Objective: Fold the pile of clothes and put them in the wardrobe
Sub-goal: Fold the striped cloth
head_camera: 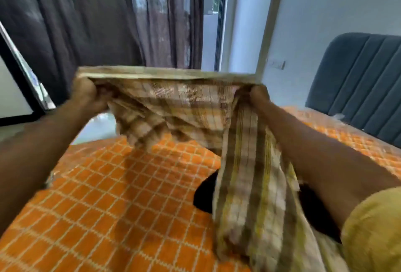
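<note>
A brown, cream and yellow checked cloth (173, 98) is stretched in the air above the bed. My left hand (86, 93) grips its upper left corner and my right hand (258, 96) grips its upper right corner. The top edge runs taut between the two hands. A long part of the cloth (249, 195) hangs from the right hand down onto the bed. A dark garment (206, 195) lies on the bed, partly hidden behind the hanging cloth. The frame is motion-blurred.
The bed has an orange cover with a white grid (108, 206). A grey padded headboard (358, 80) stands at the right. Dark curtains (86, 11) hang at the back, with a window gap (217, 11) beside them. A black-framed panel (19, 80) leans at the left.
</note>
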